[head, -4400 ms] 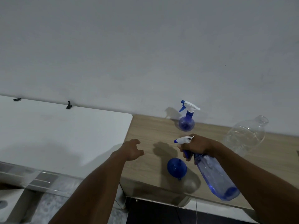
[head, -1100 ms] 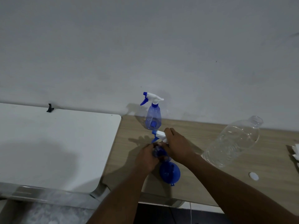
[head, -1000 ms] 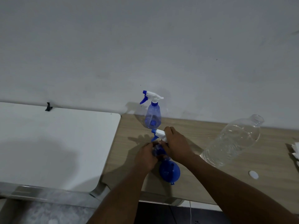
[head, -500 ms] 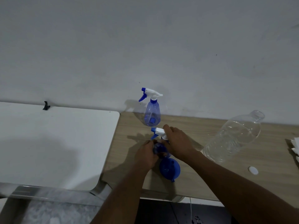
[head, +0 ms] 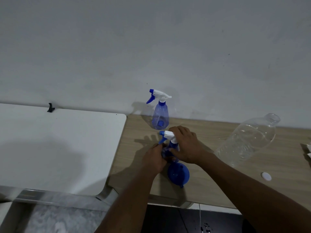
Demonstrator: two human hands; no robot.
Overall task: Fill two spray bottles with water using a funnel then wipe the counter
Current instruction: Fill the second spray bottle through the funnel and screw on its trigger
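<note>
While your left hand (head: 154, 158) grips the spray bottle (head: 173, 146) near the worktop's (head: 218, 185) front-left corner and your right hand (head: 185, 145) grips its trigger head (head: 168, 134), you're likely unscrewing it; next: lift head, seat funnel (head: 178, 173).

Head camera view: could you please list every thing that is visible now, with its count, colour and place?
near spray bottle: 1, clear blue, white-and-blue trigger head, upright between both hands
far spray bottle: 1, same colours, upright by the wall
funnel: 1, blue, on the counter, on the person's side of the near spray bottle
large bottle: 1, clear, uncapped, on the counter at right
cap: 1, white, near the large bottle
counter: 1, light wood
table: 1, white, left of the counter
clip: 1, black, table's far edge
white item: 1, cut off at right edge
left hand: grips the bottle's body
right hand: grips its neck
</note>
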